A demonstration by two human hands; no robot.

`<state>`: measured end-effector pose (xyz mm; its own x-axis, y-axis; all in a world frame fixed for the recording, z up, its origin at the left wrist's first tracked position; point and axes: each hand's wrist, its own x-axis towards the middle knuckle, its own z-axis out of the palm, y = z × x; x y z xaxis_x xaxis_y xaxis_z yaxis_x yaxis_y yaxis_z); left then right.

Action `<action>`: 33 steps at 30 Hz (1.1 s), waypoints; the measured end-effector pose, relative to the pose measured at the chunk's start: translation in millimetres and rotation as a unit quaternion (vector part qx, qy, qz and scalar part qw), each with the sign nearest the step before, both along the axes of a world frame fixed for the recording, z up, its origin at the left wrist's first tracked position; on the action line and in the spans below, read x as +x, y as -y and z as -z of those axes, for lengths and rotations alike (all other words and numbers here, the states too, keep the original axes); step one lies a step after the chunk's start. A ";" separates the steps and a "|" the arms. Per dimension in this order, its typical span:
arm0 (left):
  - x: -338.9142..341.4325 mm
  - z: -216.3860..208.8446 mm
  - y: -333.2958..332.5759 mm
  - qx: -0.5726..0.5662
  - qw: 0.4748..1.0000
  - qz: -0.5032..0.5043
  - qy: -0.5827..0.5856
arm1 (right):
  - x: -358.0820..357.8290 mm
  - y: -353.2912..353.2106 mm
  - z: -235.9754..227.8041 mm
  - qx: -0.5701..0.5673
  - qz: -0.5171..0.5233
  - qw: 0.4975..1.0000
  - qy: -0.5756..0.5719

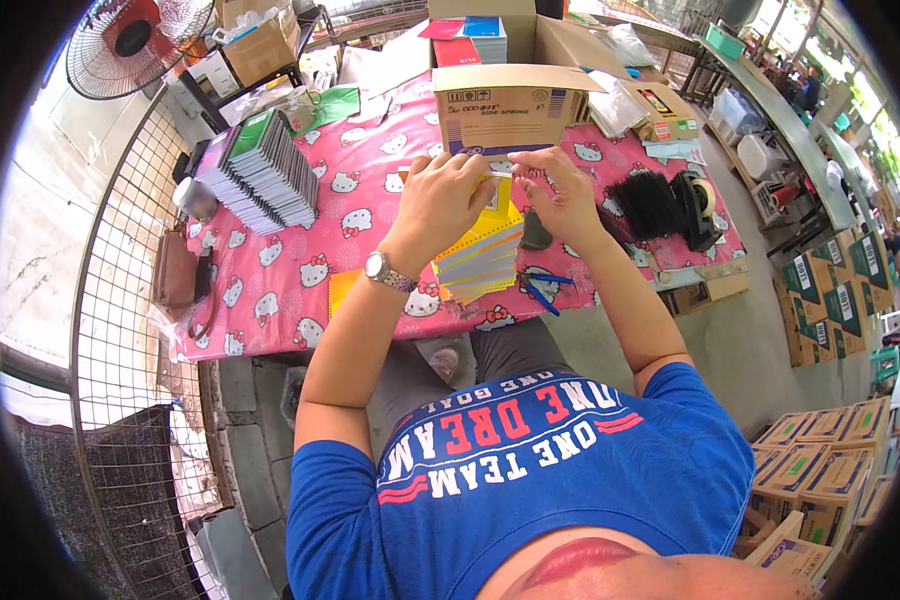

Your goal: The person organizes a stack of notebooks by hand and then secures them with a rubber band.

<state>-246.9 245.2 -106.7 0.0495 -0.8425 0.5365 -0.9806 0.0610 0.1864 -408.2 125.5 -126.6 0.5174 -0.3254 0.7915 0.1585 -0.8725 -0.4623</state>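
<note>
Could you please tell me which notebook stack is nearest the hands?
The tall yellow paper stack, right by the left hand and right hand; the green and purple stacks stand farther left, the red and blue one farther back.

Left forearm (pixel 346 335) and right forearm (pixel 630 305) converge forward, elbows bent. Left hand (pixel 442 203): back uppermost, fingers bent. Right hand (pixel 564 197): fingers curved, tips directed toward the left hand. The two hands lie close together.
</note>
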 end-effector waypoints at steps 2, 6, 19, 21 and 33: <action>-1.1 0.9 -0.2 0.004 1.000 0.000 0.002 | -1.3 -1.9 3.1 0.023 -0.008 1.000 -0.019; -5.5 1.0 -1.4 -0.018 1.000 0.012 0.009 | -2.2 3.5 7.2 0.113 -0.041 0.993 -0.011; -26.3 1.0 -1.1 -0.033 0.999 0.000 0.039 | -20.4 -3.8 -25.6 0.145 -0.008 0.972 -0.186; -28.4 -2.2 -1.5 -0.021 0.999 -0.005 0.047 | -23.7 -1.9 -31.7 0.053 0.003 0.982 -0.182; -33.0 1.2 8.1 -0.001 0.999 0.029 0.032 | -3.4 142.0 124.0 -0.010 -0.060 0.936 -0.347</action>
<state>-280.0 237.1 -108.0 -0.0341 -0.8422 0.5381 -0.9852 0.1187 0.1233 -411.6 -16.5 -250.6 0.9410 -0.2203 0.2570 -0.0758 -0.8771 -0.4743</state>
